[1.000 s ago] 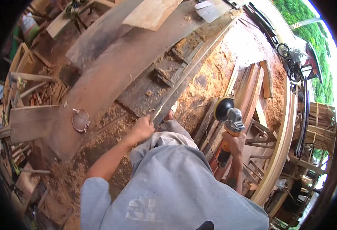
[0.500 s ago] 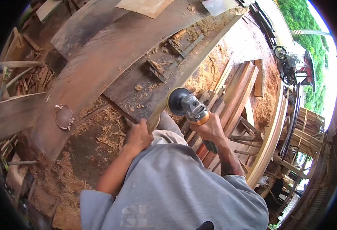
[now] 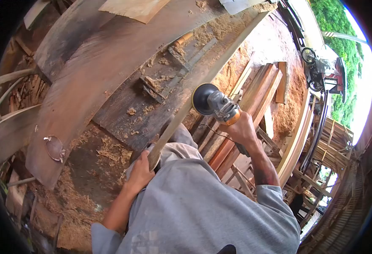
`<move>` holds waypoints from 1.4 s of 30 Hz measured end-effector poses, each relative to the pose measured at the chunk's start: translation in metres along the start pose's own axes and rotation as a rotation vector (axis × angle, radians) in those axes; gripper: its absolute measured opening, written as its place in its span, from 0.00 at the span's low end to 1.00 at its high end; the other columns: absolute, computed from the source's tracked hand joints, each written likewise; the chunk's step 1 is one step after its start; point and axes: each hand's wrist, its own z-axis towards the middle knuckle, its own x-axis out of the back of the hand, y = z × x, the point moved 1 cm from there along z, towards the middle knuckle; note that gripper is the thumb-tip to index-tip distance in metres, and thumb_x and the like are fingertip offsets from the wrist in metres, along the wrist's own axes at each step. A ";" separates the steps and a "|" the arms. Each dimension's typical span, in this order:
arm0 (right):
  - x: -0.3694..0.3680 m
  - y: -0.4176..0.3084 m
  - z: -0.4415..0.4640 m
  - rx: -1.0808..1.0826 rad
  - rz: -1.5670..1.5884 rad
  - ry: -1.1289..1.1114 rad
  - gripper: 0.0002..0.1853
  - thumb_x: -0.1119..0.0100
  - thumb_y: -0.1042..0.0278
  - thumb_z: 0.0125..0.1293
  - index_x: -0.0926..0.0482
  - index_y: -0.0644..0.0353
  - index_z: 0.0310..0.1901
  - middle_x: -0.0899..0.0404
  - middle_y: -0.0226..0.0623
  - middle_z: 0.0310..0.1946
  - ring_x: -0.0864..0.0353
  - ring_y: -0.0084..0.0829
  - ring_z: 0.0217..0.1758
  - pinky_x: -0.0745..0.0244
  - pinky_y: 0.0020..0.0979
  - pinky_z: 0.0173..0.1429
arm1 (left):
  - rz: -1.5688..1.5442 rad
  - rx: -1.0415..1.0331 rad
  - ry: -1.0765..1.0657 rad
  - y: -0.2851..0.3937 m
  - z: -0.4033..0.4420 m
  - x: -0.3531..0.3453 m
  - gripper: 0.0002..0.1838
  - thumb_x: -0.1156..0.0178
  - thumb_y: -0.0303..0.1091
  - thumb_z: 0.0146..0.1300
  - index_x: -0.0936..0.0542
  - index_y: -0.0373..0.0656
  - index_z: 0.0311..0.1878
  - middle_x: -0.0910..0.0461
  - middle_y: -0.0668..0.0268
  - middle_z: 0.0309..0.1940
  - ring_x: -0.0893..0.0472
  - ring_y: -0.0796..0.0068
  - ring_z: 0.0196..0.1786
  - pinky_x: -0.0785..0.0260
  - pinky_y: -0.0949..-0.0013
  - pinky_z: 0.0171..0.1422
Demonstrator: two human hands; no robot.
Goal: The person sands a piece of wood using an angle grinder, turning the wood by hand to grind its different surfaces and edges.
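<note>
My right hand [image 3: 242, 129] is closed round the body of an angle grinder [image 3: 223, 108]. The grinder's round black sanding disc [image 3: 203, 99] stands on edge against the narrow side of a long wooden board [image 3: 178, 120]; I cannot tell whether it presses on it. My left hand [image 3: 141, 172] grips the near end of that board, close to my lap. The board slants away from me toward the upper right. A dark cord hangs beside the grinder's handle.
A workbench [image 3: 118, 120] carries shavings, a metal clamp bar [image 3: 186, 70] and an orange-brown wooden handle [image 3: 183, 39]. A broad curved plank [image 3: 88, 80] lies to the left. Stacked timber [image 3: 258, 95] and sawdust are on the right. A motorcycle [image 3: 315, 70] stands farther off.
My left hand has shifted down and left with the board's near end, so more of the board shows. The grinder has moved slightly right and up along the board. The view has shifted a little.
</note>
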 end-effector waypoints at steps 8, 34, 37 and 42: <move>0.037 0.006 0.042 0.032 -0.031 0.009 0.19 0.23 0.67 0.52 0.14 0.65 0.44 0.12 0.36 0.32 0.14 0.27 0.35 0.19 0.34 0.43 | -0.001 -0.008 -0.005 0.004 0.000 -0.003 0.36 0.36 0.22 0.54 0.36 0.35 0.69 0.18 0.31 0.49 0.21 0.25 0.57 0.28 0.38 0.62; 0.110 0.033 0.146 -0.013 -0.108 0.090 0.19 0.24 0.60 0.49 0.13 0.67 0.37 0.12 0.41 0.30 0.11 0.31 0.33 0.17 0.37 0.41 | -0.009 0.082 -0.085 0.020 -0.002 -0.006 0.35 0.40 0.19 0.57 0.36 0.37 0.70 0.21 0.32 0.53 0.23 0.25 0.60 0.29 0.38 0.64; 0.119 0.042 0.164 -0.005 -0.095 0.090 0.20 0.24 0.59 0.48 0.12 0.68 0.37 0.12 0.41 0.30 0.12 0.31 0.33 0.18 0.36 0.40 | -0.002 0.070 -0.070 0.018 -0.002 -0.008 0.35 0.40 0.19 0.57 0.36 0.36 0.70 0.21 0.32 0.54 0.23 0.25 0.61 0.29 0.38 0.65; 0.137 0.045 0.191 -0.014 -0.148 0.105 0.20 0.26 0.61 0.51 0.12 0.63 0.43 0.14 0.38 0.31 0.14 0.30 0.33 0.18 0.36 0.41 | 0.017 0.039 -0.057 0.015 -0.002 -0.010 0.36 0.39 0.20 0.55 0.35 0.33 0.69 0.21 0.30 0.56 0.22 0.26 0.61 0.28 0.40 0.65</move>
